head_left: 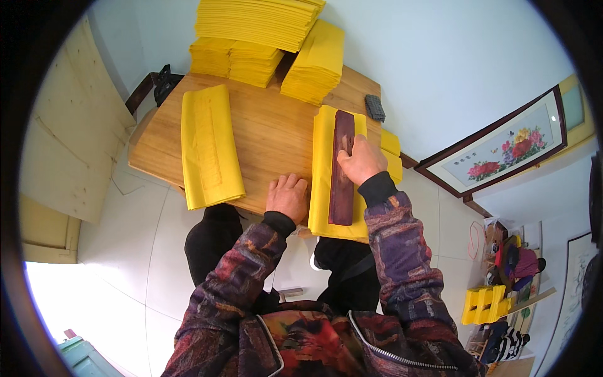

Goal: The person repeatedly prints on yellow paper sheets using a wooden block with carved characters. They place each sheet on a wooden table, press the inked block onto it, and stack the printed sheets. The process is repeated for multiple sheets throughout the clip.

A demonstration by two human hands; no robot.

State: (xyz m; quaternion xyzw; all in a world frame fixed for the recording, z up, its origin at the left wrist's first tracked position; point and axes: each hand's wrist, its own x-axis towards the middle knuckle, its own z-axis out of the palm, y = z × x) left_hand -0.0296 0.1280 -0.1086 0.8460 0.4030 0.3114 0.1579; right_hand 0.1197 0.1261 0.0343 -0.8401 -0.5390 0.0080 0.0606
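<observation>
Dark block held on yellow sheets at the table's near edge

Right hand (363, 161): fingers curled closed on the upper-middle part of a long, narrow block (341, 195), thumb to the left side. The block is dark maroon-brown, apparently wooden, straight-edged, with a scuffed paler patch by the fingers. It lies lengthwise on a yellow sheet pile (321, 169), whose lower end reaches the table's near edge.

Left hand (288, 197): palm down at the near edge, just left of that pile, fingers bent. Underside hidden; cannot tell how far it is closed or whether it has hold of anything.

Table (270, 132): warm brown wood, smooth, faint grain, angled corners. To the left, a second yellow bundle (212, 151), matte and paper-like, its long sides gently curved, bearing a faint orange-brown rectangular outline; its lower end overhangs the edge.

Far side: a high stack (251, 22) with finely layered edges, and a leaning oblong stack (314, 63), both yellow. Near the right edge, a small dark grey block (375, 108), surface patterned, corners rounded.

Sleeves (405, 251): mottled purple, red and brown, with black cuffs.
</observation>
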